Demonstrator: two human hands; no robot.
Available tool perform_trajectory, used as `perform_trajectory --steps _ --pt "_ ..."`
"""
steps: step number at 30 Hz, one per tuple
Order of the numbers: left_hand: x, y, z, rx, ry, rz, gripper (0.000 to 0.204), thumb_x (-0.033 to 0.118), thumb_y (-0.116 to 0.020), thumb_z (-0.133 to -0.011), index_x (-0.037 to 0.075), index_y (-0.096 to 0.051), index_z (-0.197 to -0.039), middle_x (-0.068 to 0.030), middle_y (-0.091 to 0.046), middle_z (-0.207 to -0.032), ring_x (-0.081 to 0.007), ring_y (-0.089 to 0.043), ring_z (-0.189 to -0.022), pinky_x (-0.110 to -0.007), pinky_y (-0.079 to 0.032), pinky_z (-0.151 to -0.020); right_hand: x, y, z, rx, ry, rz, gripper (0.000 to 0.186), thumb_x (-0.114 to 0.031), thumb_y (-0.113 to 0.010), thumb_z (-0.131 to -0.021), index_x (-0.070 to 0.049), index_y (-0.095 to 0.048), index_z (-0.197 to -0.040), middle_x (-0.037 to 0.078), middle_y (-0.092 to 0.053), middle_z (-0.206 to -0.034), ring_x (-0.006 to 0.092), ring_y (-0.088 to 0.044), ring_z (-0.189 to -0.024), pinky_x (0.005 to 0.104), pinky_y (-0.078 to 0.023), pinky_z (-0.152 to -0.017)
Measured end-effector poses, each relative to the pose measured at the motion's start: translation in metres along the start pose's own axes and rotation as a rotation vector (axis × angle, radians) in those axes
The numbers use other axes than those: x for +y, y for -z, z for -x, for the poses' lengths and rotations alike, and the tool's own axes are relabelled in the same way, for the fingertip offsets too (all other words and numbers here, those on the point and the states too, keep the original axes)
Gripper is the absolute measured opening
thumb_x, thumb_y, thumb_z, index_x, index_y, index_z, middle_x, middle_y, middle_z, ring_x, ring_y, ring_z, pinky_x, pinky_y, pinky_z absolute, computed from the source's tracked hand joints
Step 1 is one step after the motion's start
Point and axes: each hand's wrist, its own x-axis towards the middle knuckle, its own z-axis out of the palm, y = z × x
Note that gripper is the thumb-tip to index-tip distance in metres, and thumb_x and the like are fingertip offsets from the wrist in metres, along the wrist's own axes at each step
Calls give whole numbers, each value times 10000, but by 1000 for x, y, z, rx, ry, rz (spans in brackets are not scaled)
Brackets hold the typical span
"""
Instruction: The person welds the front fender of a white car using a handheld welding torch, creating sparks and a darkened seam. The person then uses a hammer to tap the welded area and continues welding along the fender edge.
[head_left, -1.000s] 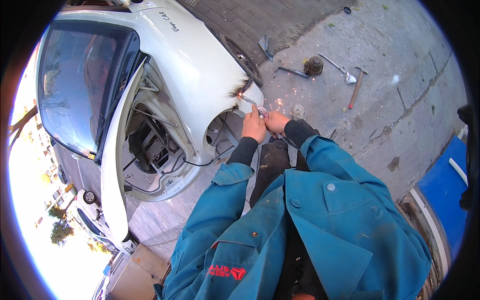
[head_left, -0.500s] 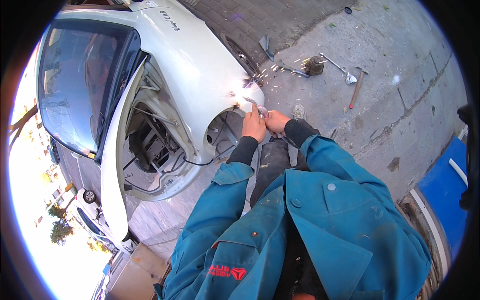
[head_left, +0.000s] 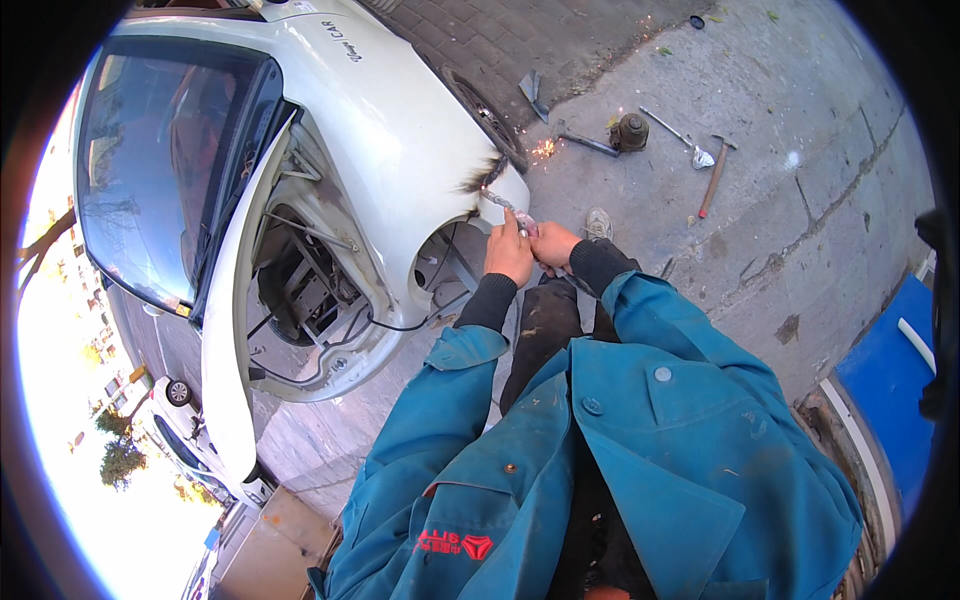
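Both my hands close round a welding torch (head_left: 495, 198), whose thin metal neck points at the front corner of a white car fender (head_left: 400, 130). My left hand (head_left: 508, 254) wraps it from the left. My right hand (head_left: 553, 245) grips its pinkish rear part, right beside the left; fingers partly hide the handle. Where the tip meets the panel, a black scorched seam (head_left: 485, 175) runs toward the wheel, its edges sooty. No bright arc shows at the tip. A few orange sparks (head_left: 545, 150) glow on the ground past the fender.
The car's hood (head_left: 230, 330) stands raised over an exposed front bay. On the concrete lie a hammer (head_left: 716, 178), a long rod-like tool (head_left: 668, 128), a dark round metal piece (head_left: 630, 132) and a bent scrap (head_left: 533, 95). A blue panel (head_left: 890, 375) stands at the right.
The white arc and spray of sparks have gone out, leaving the scorched seam visible and a few sparks on the ground. My hands and the torch have barely moved.
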Motion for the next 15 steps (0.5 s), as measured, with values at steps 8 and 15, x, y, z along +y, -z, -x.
perform_trajectory --steps 8,15 --pt "-2 0 1 2 -7 -1 707 219 -517 -1067 -44 -295 -1684 -323 -609 -1301 -469 -614 -1209 -487 -495 -1064 -6 -1 6 -5 2 30 326 -245 -524 -1120 14 -598 -937 84 -575 -669 192 -561 -490 375 -462 -418" --pt "-1 0 2 -17 6 -3 713 215 -514 -1065 -49 -285 -1686 -327 -604 -1310 -471 -608 -1219 -484 -492 -1074 -11 -1 14 9 10 5 325 -230 -513 -1125 5 -592 -915 95 -595 -652 204 -564 -452 371 -438 -405"
